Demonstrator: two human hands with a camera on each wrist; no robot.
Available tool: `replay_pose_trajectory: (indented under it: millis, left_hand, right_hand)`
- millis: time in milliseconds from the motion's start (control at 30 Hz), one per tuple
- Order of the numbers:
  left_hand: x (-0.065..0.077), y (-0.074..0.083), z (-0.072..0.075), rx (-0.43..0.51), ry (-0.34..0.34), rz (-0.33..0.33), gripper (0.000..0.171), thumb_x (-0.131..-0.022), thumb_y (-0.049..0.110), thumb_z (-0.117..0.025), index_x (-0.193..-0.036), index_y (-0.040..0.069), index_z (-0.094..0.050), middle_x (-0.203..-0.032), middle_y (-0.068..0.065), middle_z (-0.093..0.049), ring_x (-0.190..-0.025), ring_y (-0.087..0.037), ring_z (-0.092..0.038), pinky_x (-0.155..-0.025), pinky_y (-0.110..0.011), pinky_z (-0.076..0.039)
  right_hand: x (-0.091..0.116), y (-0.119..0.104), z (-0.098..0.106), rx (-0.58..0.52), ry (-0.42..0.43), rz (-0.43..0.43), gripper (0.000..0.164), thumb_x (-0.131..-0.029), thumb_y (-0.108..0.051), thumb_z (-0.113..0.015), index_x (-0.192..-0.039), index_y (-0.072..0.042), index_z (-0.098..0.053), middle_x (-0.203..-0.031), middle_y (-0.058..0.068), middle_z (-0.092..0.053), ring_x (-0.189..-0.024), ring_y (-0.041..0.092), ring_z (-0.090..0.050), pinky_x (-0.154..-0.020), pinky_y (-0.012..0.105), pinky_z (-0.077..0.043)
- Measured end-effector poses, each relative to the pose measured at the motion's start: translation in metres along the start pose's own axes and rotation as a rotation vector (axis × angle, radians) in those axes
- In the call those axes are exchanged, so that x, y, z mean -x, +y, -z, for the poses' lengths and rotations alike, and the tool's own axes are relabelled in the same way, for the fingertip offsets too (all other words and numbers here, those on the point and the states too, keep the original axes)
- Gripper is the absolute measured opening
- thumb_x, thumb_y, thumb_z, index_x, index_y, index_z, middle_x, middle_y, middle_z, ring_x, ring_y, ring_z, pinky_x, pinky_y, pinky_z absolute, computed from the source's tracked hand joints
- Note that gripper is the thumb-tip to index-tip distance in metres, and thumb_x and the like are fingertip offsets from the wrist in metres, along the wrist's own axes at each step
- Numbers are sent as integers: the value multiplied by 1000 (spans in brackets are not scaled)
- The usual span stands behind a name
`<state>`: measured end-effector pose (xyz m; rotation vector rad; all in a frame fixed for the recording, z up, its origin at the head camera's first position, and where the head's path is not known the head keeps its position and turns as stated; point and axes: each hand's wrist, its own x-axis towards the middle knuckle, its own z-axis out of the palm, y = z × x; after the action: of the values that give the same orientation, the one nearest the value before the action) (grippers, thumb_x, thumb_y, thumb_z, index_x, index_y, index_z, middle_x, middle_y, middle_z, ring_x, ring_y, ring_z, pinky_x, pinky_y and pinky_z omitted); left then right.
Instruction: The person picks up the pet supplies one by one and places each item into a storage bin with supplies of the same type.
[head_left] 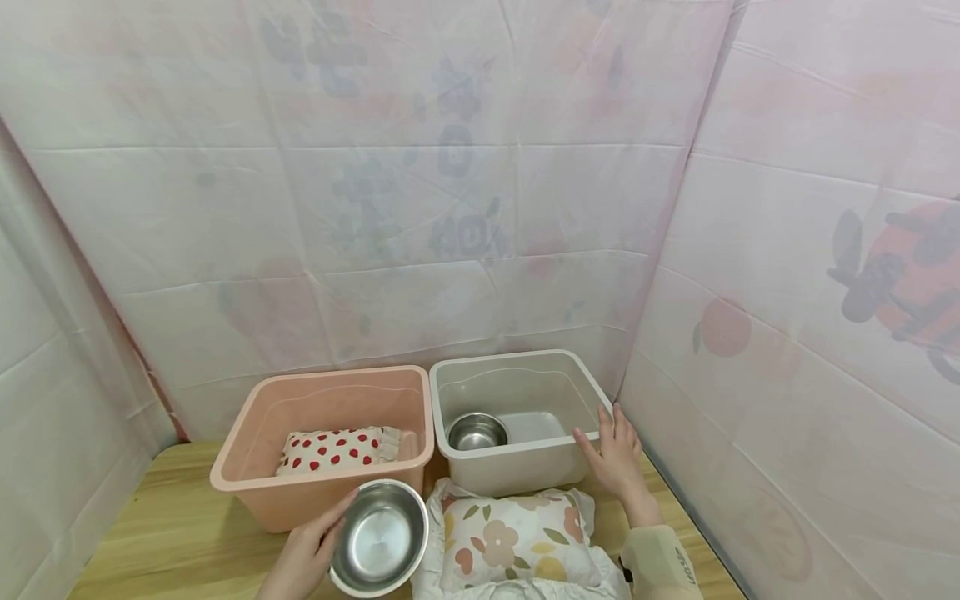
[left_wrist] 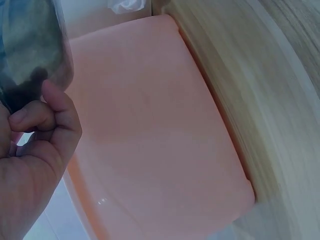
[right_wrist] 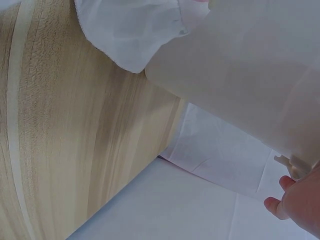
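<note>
In the head view my left hand [head_left: 309,546] grips a steel bowl [head_left: 384,540] by its left rim, in front of the pink bin [head_left: 258,500]. The left wrist view has the fingers [left_wrist: 62,112] curled at the edge of that bowl [left_wrist: 37,50]. My right hand [head_left: 618,457] rests at the front right corner of the grey bin [head_left: 510,471], fingers spread over its rim. A second steel bowl [head_left: 477,432] sits inside the grey bin, toward its left side. Inside the pink bin lies a small white cushion with red strawberries [head_left: 333,450].
A flower-print cushion with a ruffled white edge [head_left: 517,542] lies before the grey bin. Both bins stand side by side on a wood-grain table [head_left: 172,517]. Printed fabric sheets [head_left: 450,208] enclose the table at the back and both sides.
</note>
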<state>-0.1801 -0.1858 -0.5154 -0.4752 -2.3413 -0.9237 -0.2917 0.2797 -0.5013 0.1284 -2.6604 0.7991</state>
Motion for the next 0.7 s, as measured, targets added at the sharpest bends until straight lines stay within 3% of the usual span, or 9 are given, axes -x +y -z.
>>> replay_pose_trajectory:
  millis: [200,300,367,567,700]
  left_hand:
    - [-3,6,1,17,-41,52,51,-81,-11,-68,-125,13,-68,-113,-9,-71,-101,-12,-65,-77,-34,-56]
    - [-4,8,1,29,-56,69,50,-82,-11,-68,-126,13,-68,-115,-8,-70,-102,-12,-65,-79,-36,-57]
    - [-5,8,0,37,-55,59,49,-82,-11,-68,-126,12,-68,-116,-8,-70,-103,-13,-65,-81,-30,-56]
    - [-6,9,-2,47,-46,29,50,-82,-11,-68,-126,13,-68,-116,-7,-70,-104,-12,-65,-82,-27,-54]
    - [-9,10,-3,57,-32,-13,51,-80,-13,-68,-125,11,-68,-113,-9,-71,-103,-12,-65,-86,-9,-44]
  right_hand:
    - [0,1,0,-5,-7,-1,73,-99,-38,-51,-149,8,-24,-155,35,-6,-138,55,-11,-107,70,-6]
    - [-1,0,0,-4,-9,-2,73,-99,-38,-51,-149,8,-24,-155,35,-6,-138,56,-12,-107,70,-6]
    - [-1,0,1,-1,-7,-2,73,-99,-38,-51,-149,9,-24,-154,35,-6,-138,56,-12,-107,70,-6]
    - [-1,0,0,3,-10,-1,74,-99,-39,-50,-149,8,-23,-155,35,-6,-138,56,-11,-107,70,-7]
    - [-1,1,0,-9,-13,-4,74,-99,-39,-50,-150,8,-23,-155,35,-5,-138,56,-10,-107,70,-5]
